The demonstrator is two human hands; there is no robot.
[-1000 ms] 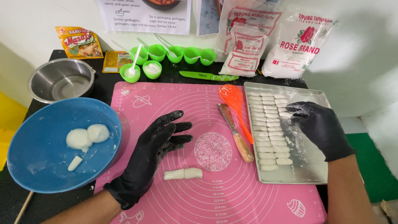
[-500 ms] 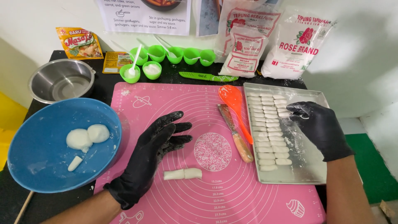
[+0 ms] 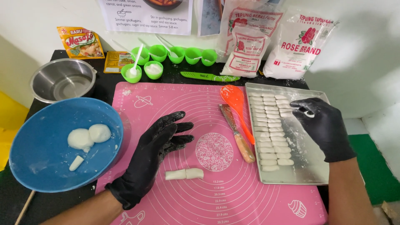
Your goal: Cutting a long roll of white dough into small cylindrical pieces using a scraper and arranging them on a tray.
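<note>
My left hand (image 3: 156, 148), in a black glove, lies flat and open on the pink silicone mat (image 3: 208, 196). Just below its fingers sits a short white dough log (image 3: 184, 174) cut into pieces. My right hand (image 3: 323, 125), also gloved in black, hovers over the metal tray (image 3: 310, 166), pinching a small white dough piece (image 3: 308, 113) at its fingertips. Two columns of white dough sticks (image 3: 271, 129) fill the tray's left side.
A blue bowl (image 3: 46, 166) at left holds two dough balls (image 3: 88, 136) and a scrap. A steel bowl (image 3: 62, 79), green cups (image 3: 175, 56), a green knife (image 3: 210, 77), flour bags (image 3: 298, 43), an orange spatula (image 3: 237, 108) and a wooden-handled knife (image 3: 237, 133) surround the mat.
My right hand has shifted slightly over the tray's upper right part. The left hand and the dough log have stayed where they were.
</note>
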